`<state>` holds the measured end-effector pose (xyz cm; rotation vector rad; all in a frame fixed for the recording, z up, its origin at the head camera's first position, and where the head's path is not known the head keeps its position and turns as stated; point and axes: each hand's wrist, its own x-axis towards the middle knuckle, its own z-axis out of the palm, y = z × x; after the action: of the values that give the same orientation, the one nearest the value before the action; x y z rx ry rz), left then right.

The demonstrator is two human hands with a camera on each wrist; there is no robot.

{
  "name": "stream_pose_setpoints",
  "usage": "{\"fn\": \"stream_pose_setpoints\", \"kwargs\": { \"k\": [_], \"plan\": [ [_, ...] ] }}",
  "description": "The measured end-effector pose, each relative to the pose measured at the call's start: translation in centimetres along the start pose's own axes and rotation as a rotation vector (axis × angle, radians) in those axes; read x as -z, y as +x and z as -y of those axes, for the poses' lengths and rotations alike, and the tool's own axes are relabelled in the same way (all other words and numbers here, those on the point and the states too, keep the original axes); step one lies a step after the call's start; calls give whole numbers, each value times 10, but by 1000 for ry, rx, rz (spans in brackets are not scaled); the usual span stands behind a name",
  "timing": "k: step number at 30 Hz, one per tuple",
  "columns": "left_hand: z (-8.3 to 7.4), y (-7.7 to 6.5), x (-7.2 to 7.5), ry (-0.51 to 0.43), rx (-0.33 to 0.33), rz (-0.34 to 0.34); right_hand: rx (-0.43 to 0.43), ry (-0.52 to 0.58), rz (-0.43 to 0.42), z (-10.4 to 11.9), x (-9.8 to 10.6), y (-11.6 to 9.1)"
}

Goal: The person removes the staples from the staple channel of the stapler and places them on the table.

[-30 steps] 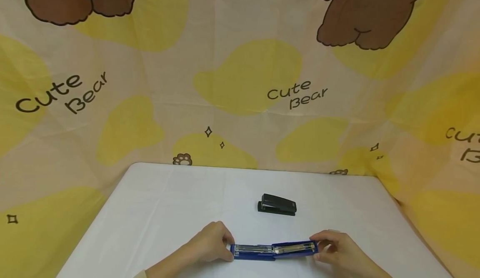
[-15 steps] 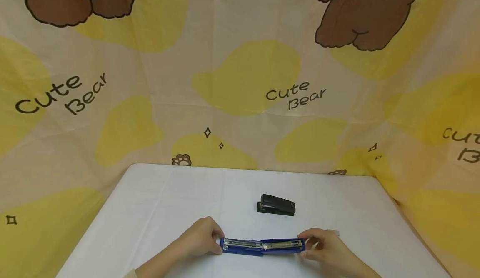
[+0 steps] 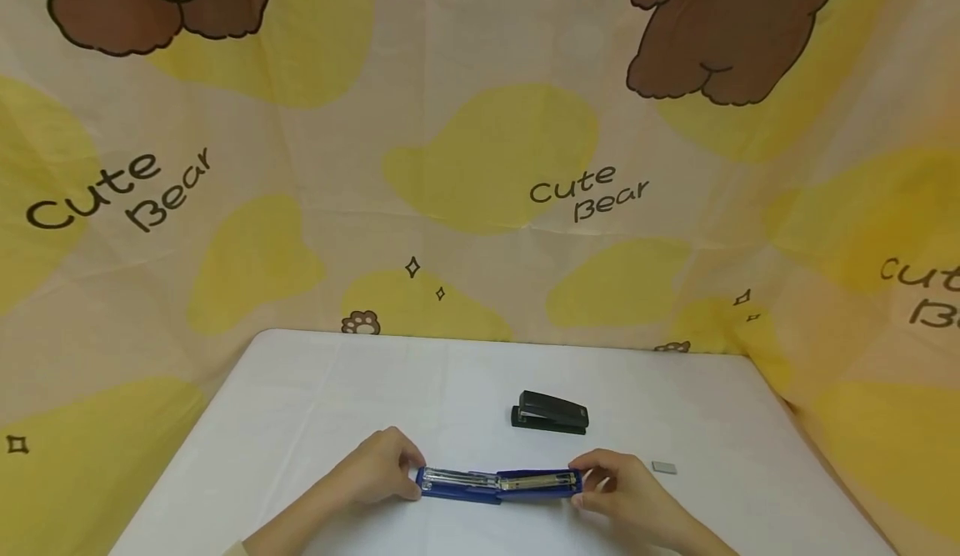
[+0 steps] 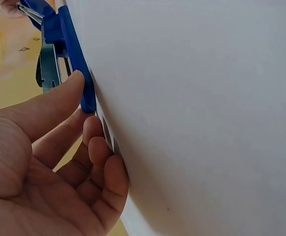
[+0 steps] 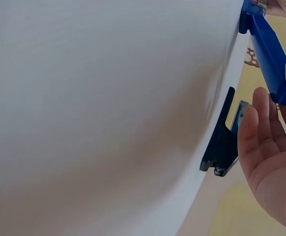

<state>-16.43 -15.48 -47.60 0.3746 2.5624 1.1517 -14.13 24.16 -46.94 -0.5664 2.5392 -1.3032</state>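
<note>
A blue stapler [image 3: 499, 486] lies folded wide open on its hinge, its metal staple channel and the inside of its top arm facing up. My left hand [image 3: 378, 468] pinches its left end between thumb and fingers; in the left wrist view the thumb presses the blue base [image 4: 76, 54] near the table. At the other end, my right hand [image 3: 618, 485] grips the tip of the top arm, which appears raised off the table in the right wrist view as a blue cover [image 5: 271, 56]. Behind them stands a black stapler [image 3: 550, 413], its top arm slightly lifted.
A small grey strip, seemingly staples [image 3: 663, 468], lies on the white table [image 3: 360, 389] just beyond my right hand. A yellow and beige cloth [image 3: 465, 156] printed with bears hangs around the table's back and sides.
Both hands have slid the spread blue stapler leftward and slightly away from me, keeping hold of its ends. The grey strip, mostly hidden behind my right hand before, now shows fully.
</note>
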Motion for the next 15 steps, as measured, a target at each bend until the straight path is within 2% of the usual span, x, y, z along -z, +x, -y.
{"fn": "stream_pose_setpoints", "kwargs": {
  "k": [8, 15],
  "plan": [
    [7, 1, 8, 14, 9, -37, 50, -21, -51, 4, -11, 13],
    [14, -2, 18, 4, 44, -78, 50, -20, -61, 12, -23, 26]
  ]
}}
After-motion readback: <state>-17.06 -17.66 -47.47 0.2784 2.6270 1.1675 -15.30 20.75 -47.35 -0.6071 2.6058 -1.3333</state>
